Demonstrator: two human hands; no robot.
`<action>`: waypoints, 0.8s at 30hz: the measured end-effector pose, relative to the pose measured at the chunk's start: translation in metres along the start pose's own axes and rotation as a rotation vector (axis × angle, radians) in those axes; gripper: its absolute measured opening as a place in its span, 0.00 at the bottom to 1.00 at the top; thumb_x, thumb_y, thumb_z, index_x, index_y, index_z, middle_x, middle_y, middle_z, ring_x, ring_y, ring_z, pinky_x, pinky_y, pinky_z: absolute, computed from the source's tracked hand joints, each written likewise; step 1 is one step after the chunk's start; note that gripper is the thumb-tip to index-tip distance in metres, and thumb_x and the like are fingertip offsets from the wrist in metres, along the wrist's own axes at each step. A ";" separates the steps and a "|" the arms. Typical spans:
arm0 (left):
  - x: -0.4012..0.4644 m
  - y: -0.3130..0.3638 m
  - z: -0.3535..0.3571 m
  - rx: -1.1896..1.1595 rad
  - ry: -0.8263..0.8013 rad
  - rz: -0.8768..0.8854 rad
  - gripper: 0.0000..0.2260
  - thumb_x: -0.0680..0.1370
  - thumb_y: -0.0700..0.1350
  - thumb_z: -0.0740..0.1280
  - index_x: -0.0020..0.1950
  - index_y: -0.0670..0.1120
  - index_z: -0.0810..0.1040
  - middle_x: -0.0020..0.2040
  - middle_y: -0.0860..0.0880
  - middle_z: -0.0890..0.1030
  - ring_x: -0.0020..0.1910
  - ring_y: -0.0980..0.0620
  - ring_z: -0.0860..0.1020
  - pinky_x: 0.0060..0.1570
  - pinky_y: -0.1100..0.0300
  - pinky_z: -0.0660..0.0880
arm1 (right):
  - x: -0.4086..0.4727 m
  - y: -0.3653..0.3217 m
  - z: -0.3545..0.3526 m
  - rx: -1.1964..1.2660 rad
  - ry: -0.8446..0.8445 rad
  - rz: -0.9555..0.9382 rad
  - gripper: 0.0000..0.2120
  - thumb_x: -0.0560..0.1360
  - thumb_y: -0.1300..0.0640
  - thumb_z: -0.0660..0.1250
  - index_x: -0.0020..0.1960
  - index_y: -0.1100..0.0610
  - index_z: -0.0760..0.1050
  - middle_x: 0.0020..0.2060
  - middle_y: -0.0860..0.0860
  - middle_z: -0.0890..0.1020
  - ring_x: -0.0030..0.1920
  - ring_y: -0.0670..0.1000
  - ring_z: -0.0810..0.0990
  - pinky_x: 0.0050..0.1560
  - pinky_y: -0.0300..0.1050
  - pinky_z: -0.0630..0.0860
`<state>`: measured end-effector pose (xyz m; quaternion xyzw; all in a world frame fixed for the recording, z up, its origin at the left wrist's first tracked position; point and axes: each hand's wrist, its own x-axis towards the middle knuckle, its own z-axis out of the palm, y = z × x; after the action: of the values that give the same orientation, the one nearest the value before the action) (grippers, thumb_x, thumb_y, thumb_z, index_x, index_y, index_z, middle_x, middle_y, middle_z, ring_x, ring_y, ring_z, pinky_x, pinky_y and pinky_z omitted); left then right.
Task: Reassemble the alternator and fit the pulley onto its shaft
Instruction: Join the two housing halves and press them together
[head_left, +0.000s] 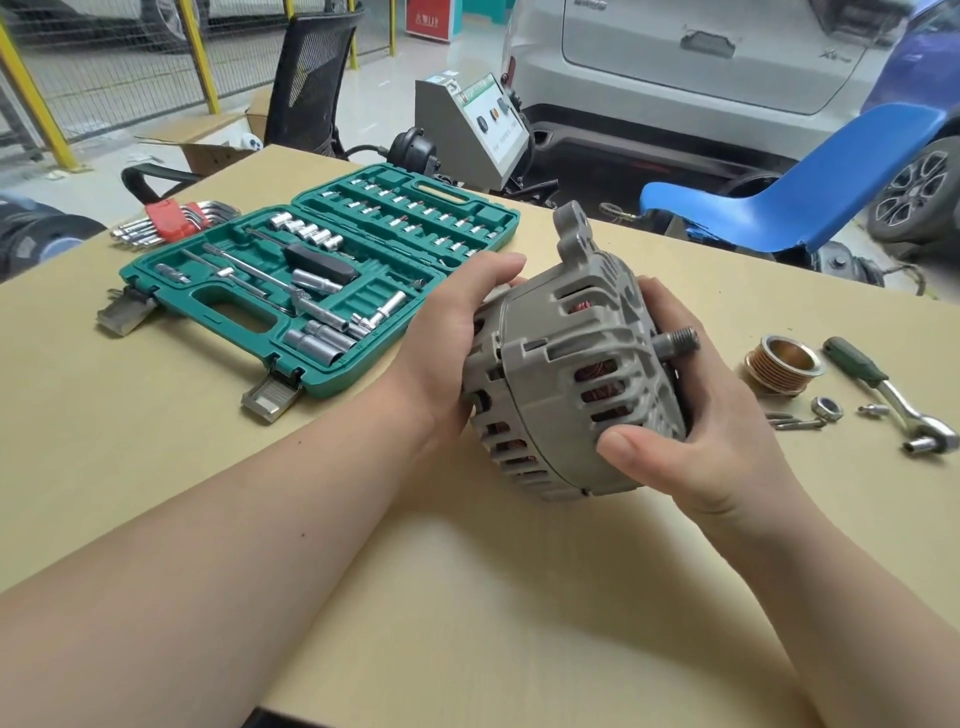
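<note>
Both hands, left (447, 332) and right (691, 415), are gripping one alternator (566, 364); one pulley (784, 369), one nut (826, 408), one ratchet (893, 395) are lying alongside.

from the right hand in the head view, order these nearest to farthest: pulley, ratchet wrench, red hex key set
From the right hand:
1. pulley, just to its right.
2. ratchet wrench, farther right on the table.
3. red hex key set, far left, beyond the socket case.

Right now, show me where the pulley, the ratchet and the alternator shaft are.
pulley (783, 370), head view, on its grooved side.
ratchet (883, 395), head view, on its metal shank below the green handle.
alternator shaft (681, 339), head view, on its threaded end.
</note>
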<state>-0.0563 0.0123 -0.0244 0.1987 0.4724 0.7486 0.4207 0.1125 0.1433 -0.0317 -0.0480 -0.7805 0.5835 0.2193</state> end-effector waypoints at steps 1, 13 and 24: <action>0.000 0.001 -0.001 -0.012 -0.028 -0.001 0.15 0.80 0.56 0.67 0.50 0.45 0.82 0.43 0.43 0.83 0.41 0.42 0.82 0.48 0.51 0.78 | -0.002 0.001 0.002 -0.020 0.022 -0.011 0.62 0.58 0.44 0.85 0.84 0.52 0.56 0.80 0.51 0.67 0.79 0.53 0.69 0.76 0.65 0.68; 0.005 0.000 -0.009 -0.207 -0.489 0.001 0.26 0.88 0.56 0.52 0.61 0.40 0.84 0.55 0.42 0.87 0.56 0.41 0.84 0.65 0.47 0.77 | -0.016 0.005 0.003 -0.545 0.080 -0.392 0.63 0.62 0.37 0.81 0.83 0.66 0.53 0.83 0.56 0.56 0.84 0.59 0.53 0.80 0.68 0.57; -0.005 -0.003 0.009 0.010 -0.168 0.171 0.16 0.84 0.53 0.57 0.63 0.42 0.72 0.50 0.45 0.81 0.51 0.42 0.77 0.54 0.47 0.73 | -0.011 0.008 -0.012 0.282 0.066 0.081 0.49 0.65 0.41 0.82 0.79 0.57 0.66 0.70 0.60 0.78 0.70 0.64 0.77 0.64 0.69 0.78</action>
<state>-0.0460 0.0133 -0.0222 0.3023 0.4208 0.7599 0.3925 0.1260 0.1523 -0.0394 -0.0673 -0.6805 0.6939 0.2259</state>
